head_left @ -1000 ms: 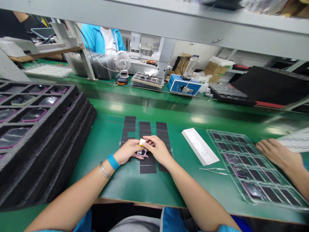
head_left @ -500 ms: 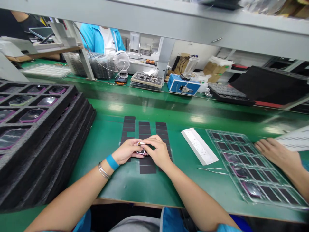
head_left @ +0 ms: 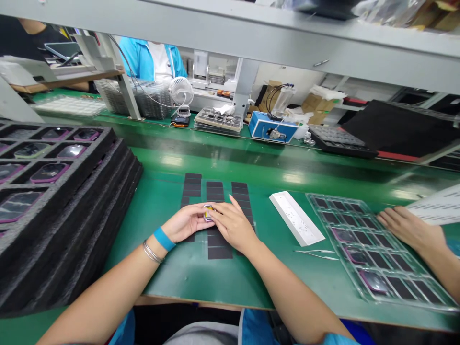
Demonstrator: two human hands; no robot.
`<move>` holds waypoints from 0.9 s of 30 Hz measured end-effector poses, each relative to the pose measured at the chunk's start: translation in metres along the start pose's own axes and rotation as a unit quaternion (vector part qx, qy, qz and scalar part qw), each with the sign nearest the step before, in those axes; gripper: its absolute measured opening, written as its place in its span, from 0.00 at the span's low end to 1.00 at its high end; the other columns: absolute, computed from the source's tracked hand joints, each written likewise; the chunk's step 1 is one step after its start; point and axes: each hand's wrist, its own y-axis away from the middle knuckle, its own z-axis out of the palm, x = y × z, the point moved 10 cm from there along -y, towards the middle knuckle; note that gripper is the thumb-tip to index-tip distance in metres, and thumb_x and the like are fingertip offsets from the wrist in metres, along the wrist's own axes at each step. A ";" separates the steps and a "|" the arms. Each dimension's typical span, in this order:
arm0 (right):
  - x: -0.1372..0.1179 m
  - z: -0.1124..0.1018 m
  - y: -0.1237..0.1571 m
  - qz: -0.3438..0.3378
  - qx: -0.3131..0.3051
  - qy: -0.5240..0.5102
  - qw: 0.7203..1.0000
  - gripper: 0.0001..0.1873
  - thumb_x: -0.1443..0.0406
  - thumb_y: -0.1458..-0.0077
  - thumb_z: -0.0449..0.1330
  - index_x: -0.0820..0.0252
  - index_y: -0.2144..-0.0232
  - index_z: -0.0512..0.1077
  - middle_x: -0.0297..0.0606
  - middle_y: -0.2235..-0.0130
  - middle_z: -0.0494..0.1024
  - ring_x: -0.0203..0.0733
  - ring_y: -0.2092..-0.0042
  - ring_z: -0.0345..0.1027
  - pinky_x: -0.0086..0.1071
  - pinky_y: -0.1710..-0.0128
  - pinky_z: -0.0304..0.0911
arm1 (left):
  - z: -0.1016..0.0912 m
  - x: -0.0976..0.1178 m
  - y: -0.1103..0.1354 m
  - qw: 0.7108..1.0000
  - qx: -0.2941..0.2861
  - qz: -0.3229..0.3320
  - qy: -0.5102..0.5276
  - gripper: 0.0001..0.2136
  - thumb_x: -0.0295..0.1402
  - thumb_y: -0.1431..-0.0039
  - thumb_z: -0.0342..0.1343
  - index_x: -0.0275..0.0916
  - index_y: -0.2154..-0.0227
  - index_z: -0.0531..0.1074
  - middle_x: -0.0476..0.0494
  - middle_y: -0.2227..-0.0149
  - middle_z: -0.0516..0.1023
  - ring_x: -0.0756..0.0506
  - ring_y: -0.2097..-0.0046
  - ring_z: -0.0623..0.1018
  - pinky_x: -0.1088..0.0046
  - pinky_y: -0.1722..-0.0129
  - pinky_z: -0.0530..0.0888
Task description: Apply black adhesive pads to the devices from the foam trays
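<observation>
Over the middle of the green table, my left hand [head_left: 185, 223] grips a small rounded watch case [head_left: 208, 213] by its edges. Its rim looks purplish and something yellow shows inside it. Bent over its right side, my right hand [head_left: 233, 227] has its fingertips pressed on the case, with one finger raised away. Whether anything small lies under those fingertips is hidden. Below both hands lie strips of black rectangular pieces [head_left: 220, 247] on a clear sheet, partly covered by the hands.
Stacked black foam trays [head_left: 122, 158] holding purple-rimmed watch parts rise at left. To the right are a white shallow box [head_left: 296, 218], tweezers [head_left: 316, 254] and a clear blister tray [head_left: 381, 249]. Another person's hand [head_left: 409, 227] rests by that tray. A shelf beam [head_left: 230, 28] crosses above.
My right hand has turned flatter over the watch case, its fingers spreading across it. The case has tilted, and yellow now shows inside. My left fingers have straightened somewhat.
</observation>
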 end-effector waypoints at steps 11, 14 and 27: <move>0.052 0.026 0.014 0.213 0.021 -0.317 0.924 0.24 0.65 0.49 0.60 0.53 0.48 0.66 0.43 0.45 0.66 0.43 0.46 0.63 0.40 0.48 0.63 | 0.002 0.005 -0.001 0.992 -0.010 0.058 -0.110 0.19 0.29 0.52 0.64 0.35 0.54 0.72 0.36 0.54 0.76 0.44 0.55 0.76 0.66 0.52 0.71; 0.057 0.050 0.020 0.265 -0.027 -0.462 0.846 0.31 0.61 0.50 0.61 0.53 0.44 0.59 0.44 0.47 0.68 0.41 0.50 0.67 0.38 0.52 0.67 | 0.000 0.005 -0.001 0.989 0.004 0.064 -0.134 0.21 0.30 0.55 0.66 0.34 0.56 0.72 0.36 0.55 0.77 0.44 0.57 0.77 0.68 0.55 0.72; 0.047 0.051 0.017 0.284 -0.014 -0.508 0.813 0.24 0.62 0.55 0.64 0.56 0.54 0.65 0.39 0.56 0.75 0.41 0.56 0.71 0.36 0.56 0.68 | 0.014 0.005 0.002 0.974 -0.035 0.094 -0.204 0.18 0.34 0.53 0.65 0.33 0.59 0.75 0.35 0.59 0.78 0.44 0.58 0.77 0.70 0.56 0.72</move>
